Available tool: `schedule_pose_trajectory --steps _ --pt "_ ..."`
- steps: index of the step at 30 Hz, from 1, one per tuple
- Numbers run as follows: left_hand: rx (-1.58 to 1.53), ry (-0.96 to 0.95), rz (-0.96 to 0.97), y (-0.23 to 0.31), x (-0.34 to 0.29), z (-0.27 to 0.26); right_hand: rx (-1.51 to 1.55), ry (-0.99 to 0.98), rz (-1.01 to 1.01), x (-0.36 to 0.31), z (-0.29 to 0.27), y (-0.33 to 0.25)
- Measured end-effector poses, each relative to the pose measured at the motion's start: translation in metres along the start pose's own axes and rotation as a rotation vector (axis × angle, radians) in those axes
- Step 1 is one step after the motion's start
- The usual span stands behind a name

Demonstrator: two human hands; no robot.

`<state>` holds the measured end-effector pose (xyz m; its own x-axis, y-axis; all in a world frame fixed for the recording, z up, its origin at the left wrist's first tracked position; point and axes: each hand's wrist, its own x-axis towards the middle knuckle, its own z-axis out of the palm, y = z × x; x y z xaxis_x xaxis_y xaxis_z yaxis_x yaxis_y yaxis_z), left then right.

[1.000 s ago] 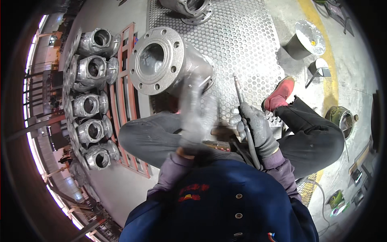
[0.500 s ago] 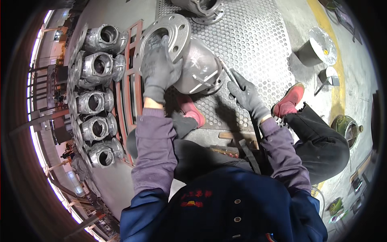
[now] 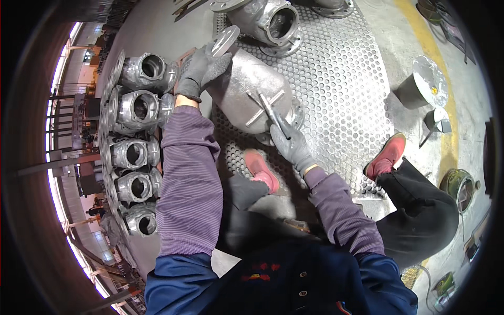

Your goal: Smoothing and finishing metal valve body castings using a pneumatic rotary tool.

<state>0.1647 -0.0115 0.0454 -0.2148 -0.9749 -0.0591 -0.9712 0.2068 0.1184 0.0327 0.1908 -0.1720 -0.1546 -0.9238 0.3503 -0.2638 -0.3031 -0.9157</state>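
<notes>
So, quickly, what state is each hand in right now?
Left hand: at the round grey metal flange; fingertips hidden, so a firm grip cannot be told.
Right hand: closed, holding a slim grey metal rod-shaped tool.

Site reads as an industrial metalworking shop. A perforated metal plate [image 3: 341, 84] lies on the concrete floor [image 3: 470, 113]; a large flanged casting [image 3: 249, 76] sits at the plate's left edge, and another casting [image 3: 254, 20] stands at its far end. Left of the plate runs a row of grey castings [image 3: 122, 153]. Right of the plate: a grey bucket [image 3: 412, 93], then a yellow floor line [image 3: 450, 139]. Well left of the plate, steel beams [image 3: 59, 164] and a long bright strip [image 3: 54, 194] suggest a factory hall
</notes>
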Motion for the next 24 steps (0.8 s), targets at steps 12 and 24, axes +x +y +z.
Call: schedule_pose_trajectory --steps 12,24 --pt "0.062 -0.010 -0.013 -0.016 0.020 -0.010 0.406 -0.164 0.365 0.026 -0.001 0.014" --pt "-0.018 -0.056 0.213 -0.018 0.021 -0.013 0.471 -0.262 0.458 0.030 -0.020 0.000"
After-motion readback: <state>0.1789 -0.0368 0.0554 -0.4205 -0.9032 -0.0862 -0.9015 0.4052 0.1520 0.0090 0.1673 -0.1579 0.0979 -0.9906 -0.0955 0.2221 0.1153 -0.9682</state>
